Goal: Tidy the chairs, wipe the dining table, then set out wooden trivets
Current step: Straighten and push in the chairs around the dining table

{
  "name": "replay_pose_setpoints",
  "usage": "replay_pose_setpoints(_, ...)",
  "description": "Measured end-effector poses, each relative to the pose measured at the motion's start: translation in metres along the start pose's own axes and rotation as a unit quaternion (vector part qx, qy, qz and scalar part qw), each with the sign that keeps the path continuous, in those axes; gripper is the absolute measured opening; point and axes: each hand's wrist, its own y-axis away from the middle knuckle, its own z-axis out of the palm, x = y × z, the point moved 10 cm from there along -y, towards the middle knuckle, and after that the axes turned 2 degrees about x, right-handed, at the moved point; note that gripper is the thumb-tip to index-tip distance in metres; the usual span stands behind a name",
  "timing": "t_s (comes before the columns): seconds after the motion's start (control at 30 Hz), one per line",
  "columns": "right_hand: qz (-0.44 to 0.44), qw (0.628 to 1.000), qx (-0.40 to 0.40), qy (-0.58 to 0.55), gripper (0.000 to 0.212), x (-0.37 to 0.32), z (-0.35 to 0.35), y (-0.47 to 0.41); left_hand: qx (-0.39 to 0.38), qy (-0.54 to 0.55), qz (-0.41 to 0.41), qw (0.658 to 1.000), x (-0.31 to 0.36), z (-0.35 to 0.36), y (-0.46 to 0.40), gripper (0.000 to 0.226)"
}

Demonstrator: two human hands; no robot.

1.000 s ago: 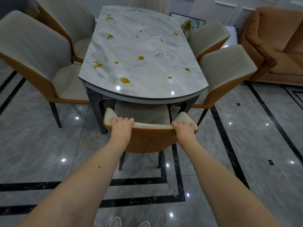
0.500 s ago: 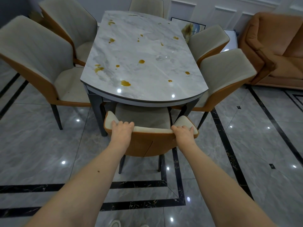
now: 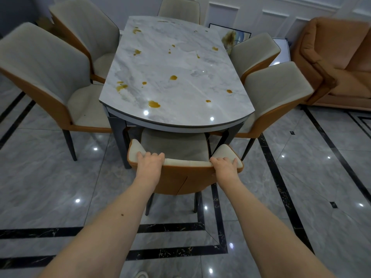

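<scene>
A grey marble dining table (image 3: 180, 63) with several amber spill spots (image 3: 154, 104) stands ahead of me. The near chair (image 3: 180, 177), cream in front and orange behind, is tucked with its seat under the table's near end. My left hand (image 3: 149, 163) grips the top of its backrest on the left. My right hand (image 3: 225, 167) grips the top on the right, fingers curled over the cream edge. No trivets or cloth are in view.
Two chairs (image 3: 46, 77) stand at the table's left side, angled outward, two chairs (image 3: 275, 93) at its right, one at the far end (image 3: 178, 9). An orange sofa (image 3: 337, 63) fills the right. A framed picture (image 3: 230, 37) leans by the wall. The floor is glossy grey tile with black borders.
The near chair has slid a little farther under the table with both my hands on its backrest. The view has tilted down slightly.
</scene>
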Motion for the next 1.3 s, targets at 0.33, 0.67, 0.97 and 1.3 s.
replay_pose_setpoints(0.33, -0.001, 1.0, -0.008, 0.012, 0.052, -0.0003, 0.0016, -0.0016, 0.005, -0.009, -0.007, 1.0, 0.0004, -0.0034, -0.0017, 0.043)
replay_pose_setpoints(0.67, 0.0, 1.0, -0.008, 0.006, 0.053, -0.0013, 0.0023, -0.0019, 0.006, -0.007, -0.008, 1.0, 0.0001, -0.0038, 0.0005, 0.043)
replay_pose_setpoints(0.97, 0.003, 1.0, 0.002, -0.005, 0.048, -0.0006, -0.0006, 0.0011, 0.012, -0.013, -0.008, 1.0, 0.001, -0.0042, 0.0013, 0.047)
replay_pose_setpoints(1.3, 0.002, 1.0, -0.004, -0.009, 0.051, -0.0007, -0.0035, 0.0029, 0.015, -0.002, -0.004, 1.0, -0.0003, -0.0016, 0.0003, 0.045)
